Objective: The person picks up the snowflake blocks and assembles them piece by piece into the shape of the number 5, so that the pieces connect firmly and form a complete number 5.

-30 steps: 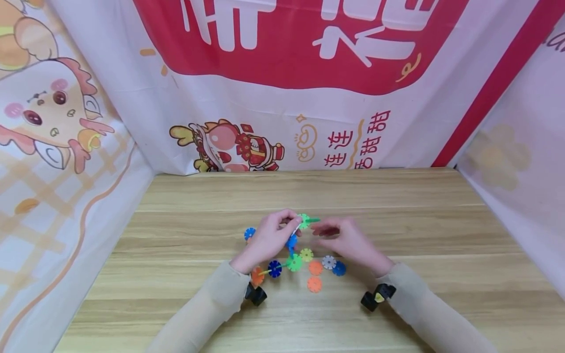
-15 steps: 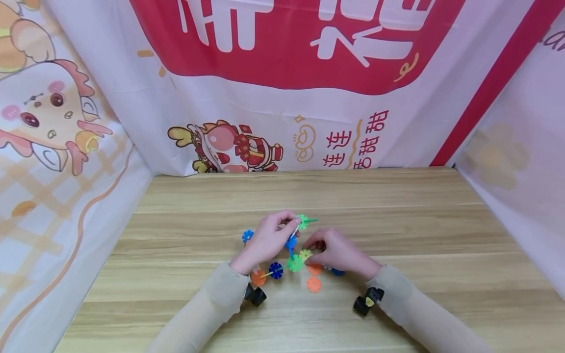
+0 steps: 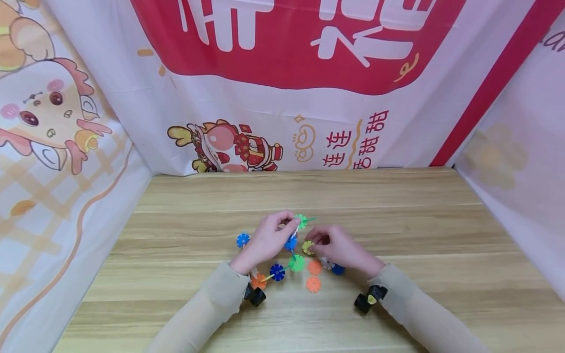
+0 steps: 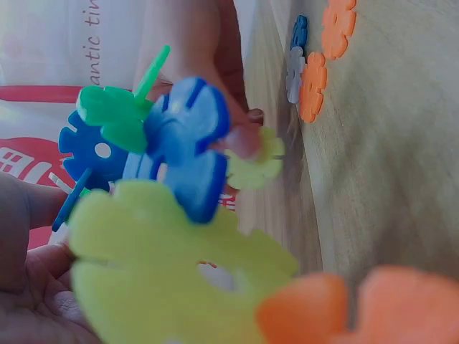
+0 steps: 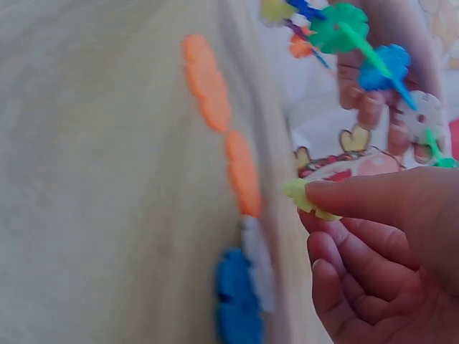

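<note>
My left hand (image 3: pixel 267 240) holds a chain of slotted plastic snowflake discs, pinching it near a white disc (image 5: pixel 419 118). The chain bears a light green disc (image 3: pixel 301 221), a blue disc (image 3: pixel 290 242), a green disc (image 3: pixel 296 263), a dark blue disc (image 3: pixel 277 272) and an orange disc (image 3: pixel 258 281). Another blue disc (image 3: pixel 243 240) shows left of the hand. Between thumb and fingers, my right hand (image 3: pixel 339 247) pinches a loose yellow disc (image 5: pixel 305 201), beside the chain and apart from it. Chain parts behind my left hand are hidden in the head view.
On the wooden table (image 3: pixel 397 211) lie two loose orange discs, a nearer one (image 3: pixel 313 284) and a farther one (image 3: pixel 315 266). Right of them are a loose white disc (image 3: pixel 327 263) and a blue disc (image 3: pixel 338 268), partly under my right hand. Printed cloth (image 3: pixel 282 113) walls the back and sides.
My right hand, holding nothing beside the chain's green end, came down to the yellow disc, pinched it and raised it slightly. The chain's far-left blue disc swung left and nearer; my left hand kept its grip.
</note>
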A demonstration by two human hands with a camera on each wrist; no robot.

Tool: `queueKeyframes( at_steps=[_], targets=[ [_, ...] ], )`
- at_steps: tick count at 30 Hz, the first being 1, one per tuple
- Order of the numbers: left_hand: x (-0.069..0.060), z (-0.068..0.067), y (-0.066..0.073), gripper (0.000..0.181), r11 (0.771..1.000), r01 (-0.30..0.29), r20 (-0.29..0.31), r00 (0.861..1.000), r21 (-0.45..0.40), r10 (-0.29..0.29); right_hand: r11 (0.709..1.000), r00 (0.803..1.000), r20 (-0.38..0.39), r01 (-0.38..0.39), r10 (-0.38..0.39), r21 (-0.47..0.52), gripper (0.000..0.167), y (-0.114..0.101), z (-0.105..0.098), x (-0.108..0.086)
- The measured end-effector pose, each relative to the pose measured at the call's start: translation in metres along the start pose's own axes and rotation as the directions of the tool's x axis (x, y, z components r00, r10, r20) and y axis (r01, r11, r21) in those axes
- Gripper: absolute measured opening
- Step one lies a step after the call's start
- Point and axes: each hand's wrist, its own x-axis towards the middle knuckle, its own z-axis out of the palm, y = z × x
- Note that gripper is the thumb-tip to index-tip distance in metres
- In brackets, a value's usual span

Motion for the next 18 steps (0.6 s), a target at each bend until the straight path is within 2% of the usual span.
queueKeyframes(
  at_steps=[9, 14, 18],
  targets=[
    [0.000, 0.000, 0.000, 0.029, 0.999, -0.004, -0.006, 1.000, 0.036, 0.004, 0.996, 0.987, -0.158, -0.021, 0.035, 0.088, 0.013, -0.008, -0.028, -0.005],
    [0.001, 0.001, 0.000, 0.030, 0.998, -0.017, -0.016, 1.000, 0.056, 0.018, 0.986, 0.971, -0.213, -0.077, 0.108, 0.148, 0.014, -0.011, -0.041, -0.007],
    [0.001, 0.002, 0.000, 0.030, 0.998, -0.028, -0.016, 0.999, 0.052, 0.029, 0.974, 0.961, -0.239, -0.091, 0.141, 0.208, 0.015, -0.012, -0.048, -0.009]
  ],
)
